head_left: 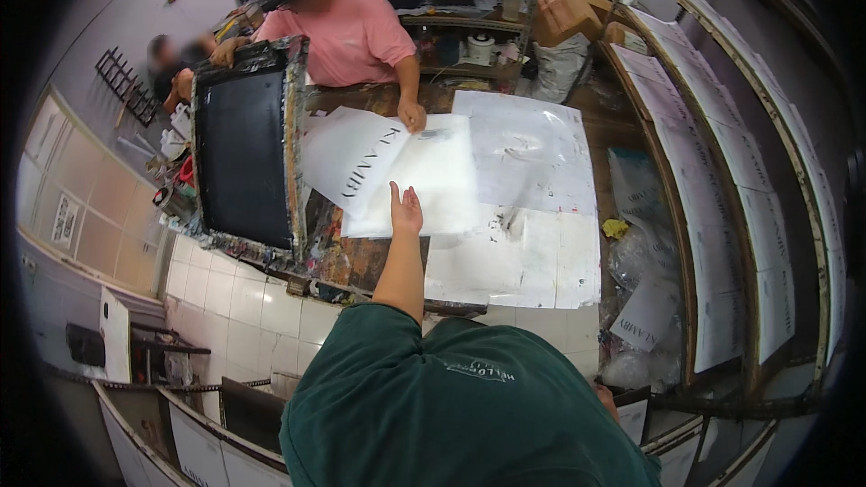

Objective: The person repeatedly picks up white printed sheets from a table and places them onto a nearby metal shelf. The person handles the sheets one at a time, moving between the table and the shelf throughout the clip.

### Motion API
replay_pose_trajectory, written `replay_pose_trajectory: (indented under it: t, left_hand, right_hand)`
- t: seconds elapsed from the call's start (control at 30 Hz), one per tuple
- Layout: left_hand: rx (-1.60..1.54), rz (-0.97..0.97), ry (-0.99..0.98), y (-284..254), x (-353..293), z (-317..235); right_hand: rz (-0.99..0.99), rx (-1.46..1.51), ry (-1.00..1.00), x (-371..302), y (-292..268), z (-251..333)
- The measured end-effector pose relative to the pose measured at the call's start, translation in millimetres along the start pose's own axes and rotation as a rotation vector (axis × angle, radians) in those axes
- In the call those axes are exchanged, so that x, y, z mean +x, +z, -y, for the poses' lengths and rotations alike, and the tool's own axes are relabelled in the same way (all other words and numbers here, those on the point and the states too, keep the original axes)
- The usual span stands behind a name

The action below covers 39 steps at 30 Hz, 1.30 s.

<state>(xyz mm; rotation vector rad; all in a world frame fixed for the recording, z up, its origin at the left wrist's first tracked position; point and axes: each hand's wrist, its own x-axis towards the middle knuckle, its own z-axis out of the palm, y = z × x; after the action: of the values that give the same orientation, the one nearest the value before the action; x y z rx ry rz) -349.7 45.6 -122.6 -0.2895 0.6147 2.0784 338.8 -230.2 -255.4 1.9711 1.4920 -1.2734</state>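
My left hand (406,209) reaches forward over the table with its palm turned up and its fingers stretched out, holding nothing. Just beyond it lies a stack of white sheets (446,176). A co-worker's hand (412,115) pinches the far edge of a white sheet with dark lettering (347,144), which lies at an angle over the stack, left of my fingers. That person's other hand rests on top of a screen-printing frame (242,158), raised at the table's left end. At my right side only a sliver of skin shows; my right hand is out of view.
Large, stained white boards (532,149) cover the table's right part. Slanted racks of printed sheets (704,207) line the right side. Clear plastic bags (636,257) lie between table and racks. More racks (203,451) stand at lower left. Shelves (451,9) rise behind the co-worker.
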Motion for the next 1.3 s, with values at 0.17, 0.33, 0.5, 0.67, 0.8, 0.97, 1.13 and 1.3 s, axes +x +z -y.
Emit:
replay_pose_trajectory:
  t: [0.17,0.33,0.5,0.67,0.8,0.97,1.13,1.3]
  left_hand:
    - [0.003,-0.026,0.039,12,22,32]
    - [0.064,0.012,-0.071,74,-19,117]
    - [0.416,0.226,-0.160,132,-161,186]
    - [0.738,0.506,-0.473,123,-284,204]
    - [0.921,0.716,-0.837,83,-335,216]
    - [1.052,0.868,-1.048,31,-362,233]
    - [1.378,1.899,-1.243,-90,-342,230]
    - [1.814,2.534,-1.269,-196,-253,211]
  right_hand:
    - [-0.254,0.837,0.314,-79,-57,94]
    - [-0.546,0.929,-0.063,-33,-33,51]
    - [-0.434,1.036,-0.350,-105,-136,257]
    - [-0.329,1.440,-0.576,-121,-191,346]
    - [-0.730,1.728,-0.477,-153,-193,331]
    - [-1.073,1.845,-0.278,-160,-164,287]
    - [-1.247,2.002,-0.003,-164,-114,234]
    - [-1.207,2.080,0.393,-131,-21,162]
